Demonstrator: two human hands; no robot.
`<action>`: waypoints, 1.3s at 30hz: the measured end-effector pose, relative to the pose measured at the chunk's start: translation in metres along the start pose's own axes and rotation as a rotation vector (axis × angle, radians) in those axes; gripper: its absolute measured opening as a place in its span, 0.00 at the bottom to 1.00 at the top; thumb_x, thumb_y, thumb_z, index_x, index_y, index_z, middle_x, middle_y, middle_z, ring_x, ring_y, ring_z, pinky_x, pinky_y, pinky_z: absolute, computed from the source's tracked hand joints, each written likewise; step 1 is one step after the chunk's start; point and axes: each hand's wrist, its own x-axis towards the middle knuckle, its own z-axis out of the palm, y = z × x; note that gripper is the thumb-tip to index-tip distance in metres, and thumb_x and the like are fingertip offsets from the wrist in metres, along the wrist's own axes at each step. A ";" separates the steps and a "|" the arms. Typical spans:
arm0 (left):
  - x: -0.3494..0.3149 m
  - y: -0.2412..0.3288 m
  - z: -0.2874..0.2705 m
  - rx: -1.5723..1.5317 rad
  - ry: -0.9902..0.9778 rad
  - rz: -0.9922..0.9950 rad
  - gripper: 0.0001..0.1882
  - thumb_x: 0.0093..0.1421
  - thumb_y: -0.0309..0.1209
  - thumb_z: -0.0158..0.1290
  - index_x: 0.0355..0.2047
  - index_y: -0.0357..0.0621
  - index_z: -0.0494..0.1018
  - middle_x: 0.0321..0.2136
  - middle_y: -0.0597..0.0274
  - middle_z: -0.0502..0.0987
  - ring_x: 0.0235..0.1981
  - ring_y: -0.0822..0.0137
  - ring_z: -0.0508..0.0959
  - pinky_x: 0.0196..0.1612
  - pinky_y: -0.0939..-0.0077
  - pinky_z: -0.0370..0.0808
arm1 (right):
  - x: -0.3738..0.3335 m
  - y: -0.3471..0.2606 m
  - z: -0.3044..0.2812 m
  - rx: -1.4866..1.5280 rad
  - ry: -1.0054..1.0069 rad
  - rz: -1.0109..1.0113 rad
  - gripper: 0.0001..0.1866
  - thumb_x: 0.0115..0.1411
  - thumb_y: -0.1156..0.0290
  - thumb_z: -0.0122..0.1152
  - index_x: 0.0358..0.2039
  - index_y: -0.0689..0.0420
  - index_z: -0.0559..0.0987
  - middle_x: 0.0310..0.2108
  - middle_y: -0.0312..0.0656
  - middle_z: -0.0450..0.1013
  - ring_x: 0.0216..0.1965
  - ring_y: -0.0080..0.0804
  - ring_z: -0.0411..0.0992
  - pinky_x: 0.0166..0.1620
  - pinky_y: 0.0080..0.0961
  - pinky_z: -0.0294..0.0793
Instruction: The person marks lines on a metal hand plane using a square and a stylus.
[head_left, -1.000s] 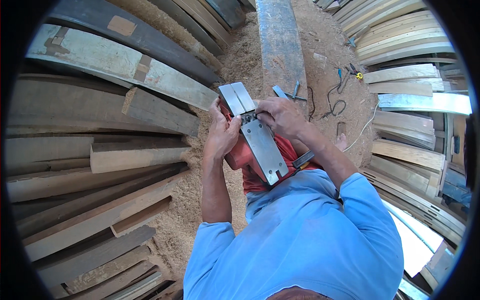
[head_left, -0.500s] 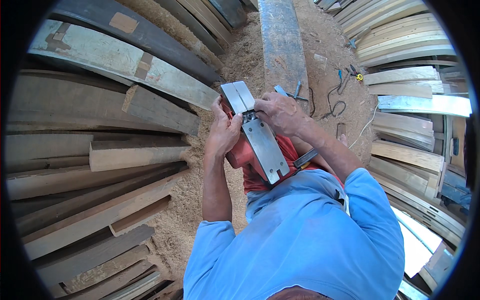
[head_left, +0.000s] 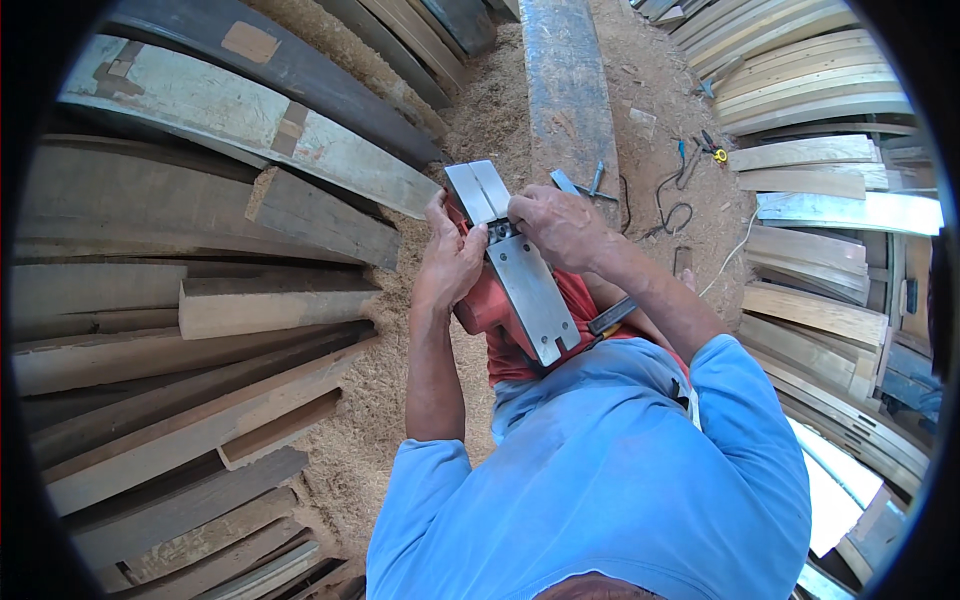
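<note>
An orange electric hand planer (head_left: 480,310) lies upside down on my lap, its grey metal sole (head_left: 530,295) facing up. My left hand (head_left: 450,262) grips the planer's left side by the gap between the two sole plates. My right hand (head_left: 560,225) rests fingers-down on the blade slot at the middle of the sole; whether it holds a small tool is hidden. The front sole plate (head_left: 478,190) sticks out beyond both hands.
Curved wooden planks (head_left: 200,300) are stacked on my left and more (head_left: 820,170) on my right. A long grey beam (head_left: 565,80) runs ahead over a sawdust floor. Small hand tools (head_left: 595,180), pliers (head_left: 712,150) and a black cable (head_left: 670,205) lie near it.
Both hands stay on the planer; the right hand's fingers have shifted slightly over the blade slot. The planer has barely moved.
</note>
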 end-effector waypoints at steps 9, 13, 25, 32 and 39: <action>0.002 -0.003 -0.001 0.063 -0.010 -0.041 0.38 0.70 0.32 0.48 0.71 0.34 0.40 0.62 0.35 0.68 0.63 0.50 0.72 0.66 0.61 0.67 | -0.004 0.008 0.000 0.011 0.032 -0.048 0.06 0.65 0.69 0.59 0.40 0.56 0.77 0.36 0.48 0.74 0.41 0.50 0.76 0.44 0.44 0.76; 0.003 -0.009 -0.001 0.039 -0.003 -0.011 0.38 0.70 0.32 0.48 0.71 0.34 0.40 0.62 0.35 0.68 0.62 0.50 0.73 0.66 0.61 0.67 | 0.000 0.005 -0.001 -0.014 0.005 -0.049 0.08 0.65 0.68 0.57 0.38 0.58 0.78 0.34 0.50 0.74 0.39 0.52 0.76 0.43 0.45 0.75; 0.000 -0.005 -0.002 0.006 0.004 0.016 0.37 0.71 0.32 0.48 0.71 0.34 0.41 0.62 0.36 0.67 0.63 0.53 0.71 0.67 0.62 0.66 | -0.004 0.009 0.006 -0.016 0.057 -0.007 0.08 0.66 0.66 0.57 0.40 0.57 0.78 0.35 0.50 0.75 0.41 0.52 0.77 0.45 0.45 0.76; 0.000 -0.006 -0.002 0.009 0.006 0.048 0.37 0.71 0.32 0.49 0.71 0.33 0.41 0.62 0.37 0.66 0.63 0.52 0.71 0.67 0.62 0.66 | -0.070 0.073 0.032 -0.194 0.112 0.372 0.14 0.68 0.64 0.57 0.47 0.60 0.77 0.40 0.50 0.77 0.44 0.53 0.76 0.48 0.44 0.76; 0.002 -0.010 0.000 0.062 0.015 0.079 0.37 0.71 0.32 0.49 0.71 0.33 0.41 0.61 0.37 0.67 0.63 0.53 0.71 0.66 0.62 0.67 | -0.055 0.019 0.006 0.157 0.288 0.172 0.11 0.63 0.68 0.62 0.43 0.59 0.80 0.39 0.50 0.76 0.45 0.51 0.75 0.50 0.42 0.75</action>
